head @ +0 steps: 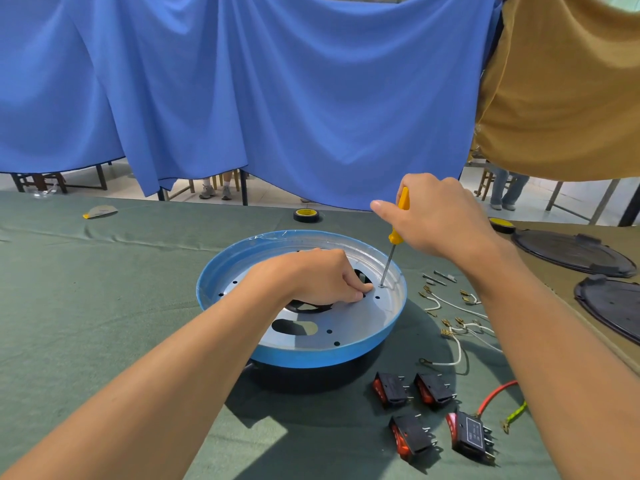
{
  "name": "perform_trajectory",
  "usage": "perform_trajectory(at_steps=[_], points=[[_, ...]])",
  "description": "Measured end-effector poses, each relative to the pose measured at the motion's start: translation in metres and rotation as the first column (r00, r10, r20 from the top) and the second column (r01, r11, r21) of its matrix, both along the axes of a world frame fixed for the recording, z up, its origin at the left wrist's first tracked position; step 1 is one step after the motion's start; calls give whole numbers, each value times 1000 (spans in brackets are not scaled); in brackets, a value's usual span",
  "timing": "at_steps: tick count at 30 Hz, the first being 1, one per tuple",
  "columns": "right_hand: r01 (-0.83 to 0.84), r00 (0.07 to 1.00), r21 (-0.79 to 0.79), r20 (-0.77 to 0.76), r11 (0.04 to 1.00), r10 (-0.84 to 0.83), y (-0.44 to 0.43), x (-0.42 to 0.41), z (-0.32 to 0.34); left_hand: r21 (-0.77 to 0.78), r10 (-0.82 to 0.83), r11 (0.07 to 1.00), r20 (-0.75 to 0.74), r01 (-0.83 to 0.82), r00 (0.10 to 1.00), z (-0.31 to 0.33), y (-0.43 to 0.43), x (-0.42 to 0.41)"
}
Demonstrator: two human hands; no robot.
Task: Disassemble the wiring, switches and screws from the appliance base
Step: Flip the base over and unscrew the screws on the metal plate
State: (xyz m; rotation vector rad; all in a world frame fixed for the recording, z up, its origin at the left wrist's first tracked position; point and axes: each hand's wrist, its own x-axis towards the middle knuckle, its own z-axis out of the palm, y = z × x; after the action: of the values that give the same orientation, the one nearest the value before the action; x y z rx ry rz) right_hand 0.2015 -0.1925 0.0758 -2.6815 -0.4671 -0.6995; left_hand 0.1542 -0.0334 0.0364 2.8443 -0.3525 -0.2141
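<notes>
Green cloth table; blue base at centre. Right hand grips yellow screwdriver, tip on screw near right rim. Left hand rests inside base, fingers curled, tips beside screw; whether pinching anything, cannot tell. Switches and wires lie right of base.

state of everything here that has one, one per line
appliance base: on the cloth, hollow side up
screwdriver: near upright, gripped by right hand
screw: in the base, screwdriver tip on it
left hand: curled on the base, grip unclear
switches: four, out, loose on the cloth
white wires: detached, loose on the cloth
</notes>
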Motion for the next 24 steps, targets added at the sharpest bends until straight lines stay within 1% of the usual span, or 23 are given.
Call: perform_trajectory(at_steps=[3, 7, 8, 11, 12, 13, 15, 17, 18, 22, 24], points=[[-47, 997, 30, -51, 998, 49, -1, 2, 0, 1, 4, 1000, -5, -4, 1000, 0, 0, 0], [-64, 992, 38, -108, 997, 68, -1, 0, 3, -14, 3, 1000, -7, -3, 1000, 0, 0, 1], [-60, 994, 28, -93, 998, 62, -1, 1, 2, -14, 3, 1000, -8, -3, 1000, 0, 0, 1], [9, 999, -42, 42, 999, -8, -1, -1, 1, -1, 1, 1000, -10, -1, 1000, 0, 0, 0], [18, 998, -46, 66, 999, -15, -1, -1, 1, 2, 0, 1000, -10, 0, 1000, 0, 0, 0], [0, 998, -39, 60, 999, 2, -1, -1, 1, 0, 0, 1000, -10, 0, 1000, 0, 0, 0], [-61, 998, -7, -15, 998, 61, -3, 1, 3, -8, -1, 1000, -7, 0, 1000, 0, 0, 0], [-84, 994, -8, -69, 996, 83, -4, 0, 5, -9, -3, 1000, -7, 3, 1000, 0, 0, 1], [-76, 995, -22, -67, 997, 74, -4, 0, 4, -6, -2, 1000, -10, 2, 1000, 0, 0, 1], [30, 998, -106, 59, 994, -24, -4, -4, 2, -2, -2, 1000, -19, 2, 1000, 0, 0, -1], [-10, 999, -88, 46, 996, 14, -4, -3, 3, 2, -6, 1000, -14, 6, 1000, 1, -1, 0]])
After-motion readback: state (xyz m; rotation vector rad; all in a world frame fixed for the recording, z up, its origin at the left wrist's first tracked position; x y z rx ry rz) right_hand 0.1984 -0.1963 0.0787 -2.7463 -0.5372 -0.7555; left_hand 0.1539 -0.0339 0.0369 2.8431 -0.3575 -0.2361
